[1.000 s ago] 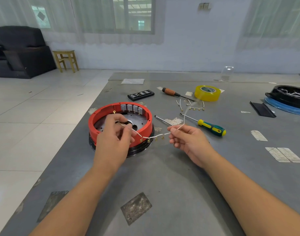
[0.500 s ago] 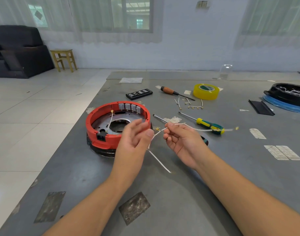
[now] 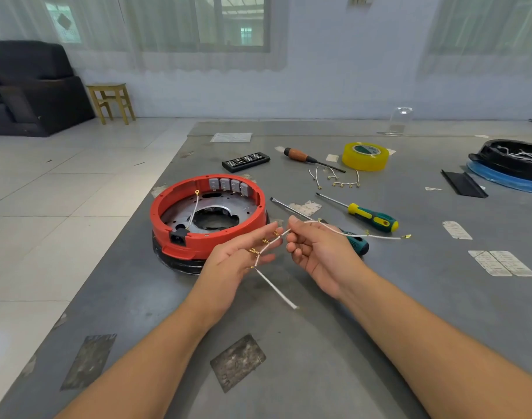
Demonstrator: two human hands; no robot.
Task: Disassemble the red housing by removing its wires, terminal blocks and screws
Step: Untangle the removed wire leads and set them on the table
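Holding a detached white gold-terminal wire [image 3: 276,288] beside the round red plastic housing [image 3: 198,241] on the grey desk [image 3: 319,343]. The right hand [image 3: 316,252] pinches it; the left hand [image 3: 237,258] touches it with straight fingers [image 3: 258,240]. Four grey terminal blocks [image 3: 230,185] and one ring-tipped white wire [image 3: 193,211] remain inside.

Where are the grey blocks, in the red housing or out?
In: four grey blocks line the inner wall of the red housing.

Three screwdrivers [image 3: 301,155] [image 3: 372,218] [image 3: 358,244], four grey terminal blocks [image 3: 228,185], one tape roll [image 3: 365,157], one red housing [image 3: 210,241] — two hands [image 3: 236,261] [image 3: 320,252]
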